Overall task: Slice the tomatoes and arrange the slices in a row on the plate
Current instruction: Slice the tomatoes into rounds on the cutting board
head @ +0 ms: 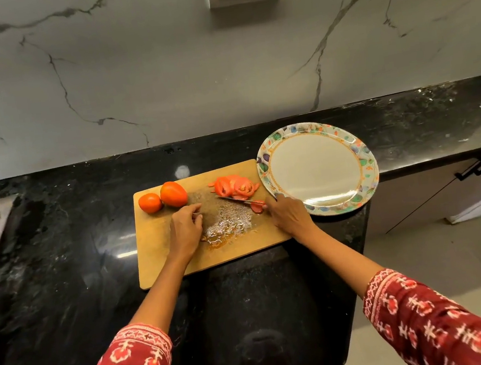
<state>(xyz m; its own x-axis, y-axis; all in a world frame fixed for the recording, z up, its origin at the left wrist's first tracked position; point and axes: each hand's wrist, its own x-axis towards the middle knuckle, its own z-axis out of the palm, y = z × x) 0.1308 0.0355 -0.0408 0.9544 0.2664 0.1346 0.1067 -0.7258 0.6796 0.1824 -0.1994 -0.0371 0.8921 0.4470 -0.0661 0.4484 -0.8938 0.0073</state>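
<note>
Head view looks down on a wooden cutting board [161,240] lying on the black counter [58,235]. Two whole tomatoes [164,197] sit at the board's far left corner, and a pile of tomato slices [236,186] lies near its far right edge. Her right hand [288,215] grips a knife [240,199], blade pointing left just beside the pile. Her left hand [185,230] rests on the board, fingers loosely curled, holding nothing. A floral-rimmed plate [361,164] overlaps the board's right edge, bare of slices.
</note>
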